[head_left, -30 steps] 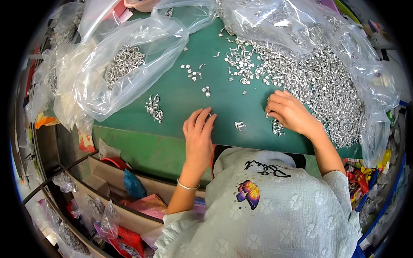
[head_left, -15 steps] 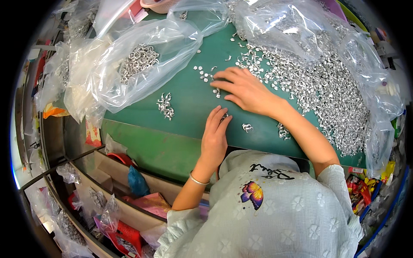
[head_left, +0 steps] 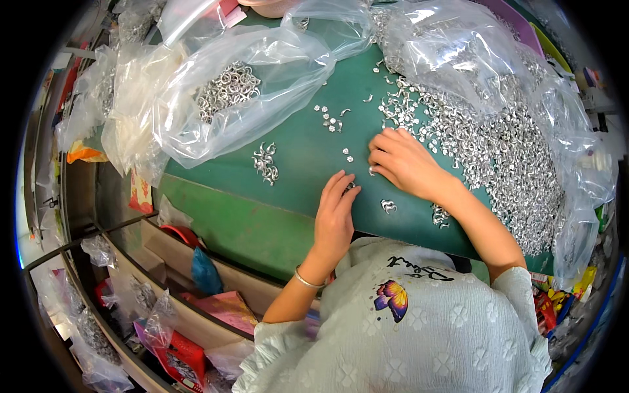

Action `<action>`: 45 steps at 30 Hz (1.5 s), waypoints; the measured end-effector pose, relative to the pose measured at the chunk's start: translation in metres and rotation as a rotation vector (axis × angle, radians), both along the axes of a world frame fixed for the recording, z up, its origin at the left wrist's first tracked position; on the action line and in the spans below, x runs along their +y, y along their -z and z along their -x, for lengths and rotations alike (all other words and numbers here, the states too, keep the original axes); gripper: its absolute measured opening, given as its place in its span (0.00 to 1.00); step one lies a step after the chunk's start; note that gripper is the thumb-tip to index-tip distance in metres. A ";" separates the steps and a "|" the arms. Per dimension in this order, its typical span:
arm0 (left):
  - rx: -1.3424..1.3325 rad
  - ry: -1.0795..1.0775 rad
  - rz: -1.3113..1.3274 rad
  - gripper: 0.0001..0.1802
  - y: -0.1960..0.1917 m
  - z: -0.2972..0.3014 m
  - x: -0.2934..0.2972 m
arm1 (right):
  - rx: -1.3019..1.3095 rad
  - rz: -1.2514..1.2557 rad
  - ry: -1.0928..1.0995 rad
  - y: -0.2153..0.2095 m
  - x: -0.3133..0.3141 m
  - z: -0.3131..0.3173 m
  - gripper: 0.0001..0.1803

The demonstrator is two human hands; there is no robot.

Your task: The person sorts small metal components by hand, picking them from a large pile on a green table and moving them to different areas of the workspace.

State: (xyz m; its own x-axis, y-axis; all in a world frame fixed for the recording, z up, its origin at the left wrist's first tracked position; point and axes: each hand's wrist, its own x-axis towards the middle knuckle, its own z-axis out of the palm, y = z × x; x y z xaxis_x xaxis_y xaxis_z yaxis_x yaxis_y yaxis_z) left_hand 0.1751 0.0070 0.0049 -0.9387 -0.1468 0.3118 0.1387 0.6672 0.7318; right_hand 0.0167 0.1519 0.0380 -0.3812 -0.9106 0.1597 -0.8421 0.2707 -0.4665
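My left hand (head_left: pixel 335 219) rests near the front edge of the green tabletop. Its fingers are curled around a small silver metal piece (head_left: pixel 349 188), mostly hidden by them. To the right, my right hand (head_left: pixel 409 167) is closed, with a small curved silver piece (head_left: pixel 372 171) at its thumb tip. Between and beyond the hands lie a couple of small flower-shaped pieces (head_left: pixel 347 155), and farther off a loose group of similar pieces (head_left: pixel 329 121). A small curved-piece cluster (head_left: pixel 388 206) lies just below my right hand, and another cluster (head_left: pixel 439 215) sits beside my right forearm.
A large heap of silver pieces (head_left: pixel 511 157) spreads at the right, partly under clear plastic (head_left: pixel 452 46). At the left, an open clear bag (head_left: pixel 288 62) holds metal rings (head_left: pixel 229 90). A curved-piece pile (head_left: pixel 265 164) lies nearby. Open drawers (head_left: pixel 177 262) with bags are at lower left.
My right hand has moved right and toward me, away from the flower-shaped pieces, and its fingers have drawn together. My left hand stays nearly in place. The whole view has shifted slightly.
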 end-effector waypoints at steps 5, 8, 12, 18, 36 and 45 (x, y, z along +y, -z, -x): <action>-0.032 -0.040 -0.011 0.19 -0.007 0.004 0.009 | -0.378 0.000 -0.072 -0.013 -0.009 0.011 0.07; -0.053 -0.021 0.061 0.20 -0.015 0.013 0.015 | -0.145 0.160 0.143 0.005 -0.036 0.030 0.07; -0.020 0.017 0.099 0.18 -0.005 0.022 0.018 | 0.183 0.134 0.177 0.017 -0.053 0.041 0.04; 0.021 0.126 0.184 0.15 -0.017 0.028 0.018 | 0.072 0.117 0.110 0.016 -0.038 0.033 0.06; 0.096 -0.063 -0.016 0.10 -0.003 0.014 0.005 | 0.048 0.189 0.026 0.006 -0.043 0.013 0.10; 0.112 -0.093 -0.021 0.14 0.001 0.015 0.006 | 0.055 -0.066 0.070 -0.002 0.019 0.002 0.06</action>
